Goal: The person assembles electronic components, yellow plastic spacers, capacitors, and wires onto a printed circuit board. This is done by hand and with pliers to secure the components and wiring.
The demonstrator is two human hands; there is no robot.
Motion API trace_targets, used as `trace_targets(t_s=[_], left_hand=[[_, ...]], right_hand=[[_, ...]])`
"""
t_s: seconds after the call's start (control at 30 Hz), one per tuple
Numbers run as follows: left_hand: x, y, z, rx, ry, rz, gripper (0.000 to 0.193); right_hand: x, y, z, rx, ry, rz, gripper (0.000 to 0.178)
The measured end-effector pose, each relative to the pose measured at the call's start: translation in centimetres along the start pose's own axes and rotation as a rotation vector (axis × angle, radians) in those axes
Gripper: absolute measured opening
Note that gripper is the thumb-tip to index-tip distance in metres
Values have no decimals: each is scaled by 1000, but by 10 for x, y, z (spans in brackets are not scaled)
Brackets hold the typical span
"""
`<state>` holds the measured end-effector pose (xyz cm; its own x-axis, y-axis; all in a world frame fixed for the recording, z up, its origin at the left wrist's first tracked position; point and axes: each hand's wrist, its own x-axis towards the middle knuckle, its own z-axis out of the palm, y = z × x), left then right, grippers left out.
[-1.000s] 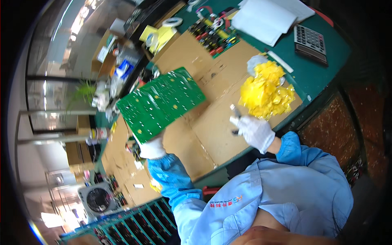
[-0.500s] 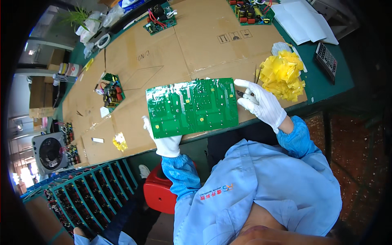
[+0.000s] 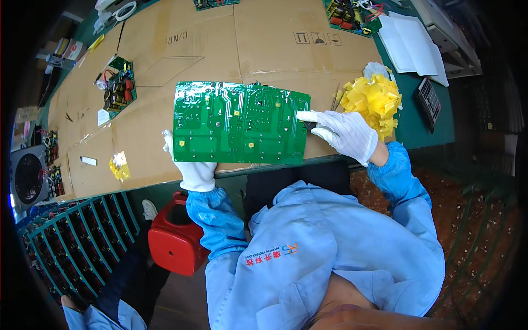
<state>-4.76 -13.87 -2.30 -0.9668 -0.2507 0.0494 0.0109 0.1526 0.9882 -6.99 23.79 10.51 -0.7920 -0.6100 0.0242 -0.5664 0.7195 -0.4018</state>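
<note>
A green circuit board (image 3: 242,124) is held solder side up near the table's front edge. My left hand (image 3: 195,171), in a white glove, grips its lower left corner, most of the fingers hidden beneath. At the right edge, my gloved right hand (image 3: 346,132) has its index fingertip on the board's face and the thumb just off the edge. A small dark piece (image 3: 311,125) shows between that finger and thumb; whether it belongs to the board or is in the hand, I cannot tell. Several yellow tape squares (image 3: 236,113) dot the board.
A bunch of yellow tape pieces (image 3: 374,102) and tweezers (image 3: 335,98) lie right of the board. Populated boards (image 3: 120,88) rest on the cardboard (image 3: 214,66). A calculator (image 3: 429,104) and white papers (image 3: 410,44) are at right. A red stool (image 3: 175,242) stands below left, near another person's legs.
My right index finger has come down from beside the board onto its right edge. The view has shifted, so the board and table things sit further left in the picture.
</note>
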Motion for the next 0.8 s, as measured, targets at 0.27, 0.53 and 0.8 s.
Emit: trace_targets(t_s=[0.27,0.53,0.8], left_hand=[[13,82,31,-939,78,-567,59],[17,66,25,-1037,-33,-550,64],[14,71,26,-1079,-20,-555,62]], right_hand=[[-1,12,-1,-76,-45,-78,46],[-4,19,11,-163,136,-203,43],[38,-7,-9,-83,241,-172,33]])
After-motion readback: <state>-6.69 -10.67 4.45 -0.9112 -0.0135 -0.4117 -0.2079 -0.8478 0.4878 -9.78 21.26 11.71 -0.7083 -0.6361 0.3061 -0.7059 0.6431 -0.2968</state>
